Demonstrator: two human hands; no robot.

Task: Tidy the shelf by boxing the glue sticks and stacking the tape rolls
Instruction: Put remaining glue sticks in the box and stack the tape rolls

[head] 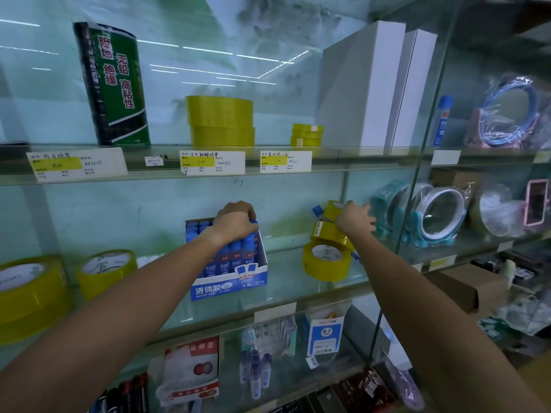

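My left hand curls over the blue-capped glue sticks standing in their box on the middle shelf; my right hand grips a small yellow tape roll above two stacked rolls.

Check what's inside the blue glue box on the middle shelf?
The glue box holds upright blue-capped glue sticks in rows. The left hand grips one at the back right and covers those beneath it. The box bottom is hidden.

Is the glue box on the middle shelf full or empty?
Nearly full: blue-capped glue sticks stand upright in rows in the glue box.
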